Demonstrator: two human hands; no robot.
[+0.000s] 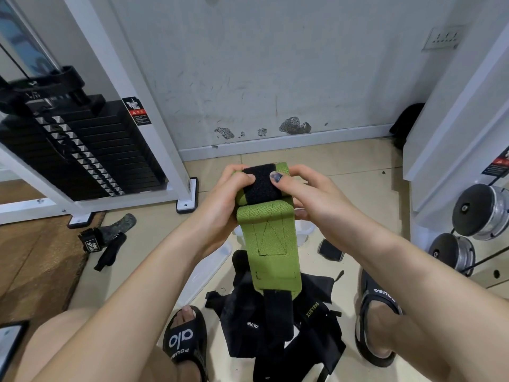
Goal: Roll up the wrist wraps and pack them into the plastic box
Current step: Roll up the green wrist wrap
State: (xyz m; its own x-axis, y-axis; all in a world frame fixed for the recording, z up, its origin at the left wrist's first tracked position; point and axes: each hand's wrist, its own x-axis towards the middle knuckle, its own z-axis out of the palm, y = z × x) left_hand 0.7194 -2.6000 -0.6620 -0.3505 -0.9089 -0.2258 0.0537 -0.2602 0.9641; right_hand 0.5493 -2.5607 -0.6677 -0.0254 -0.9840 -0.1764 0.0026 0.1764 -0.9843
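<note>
1. At the frame's centre, my left hand (223, 199) and right hand (311, 194) both grip the green wrist wrap (265, 238), thumbs pressing its black strip.
2. Its loose tail hangs toward the pile of black wraps (275, 326) on the floor, lower centre.
3. The plastic box (304, 230) sits just behind the wrap.
</note>
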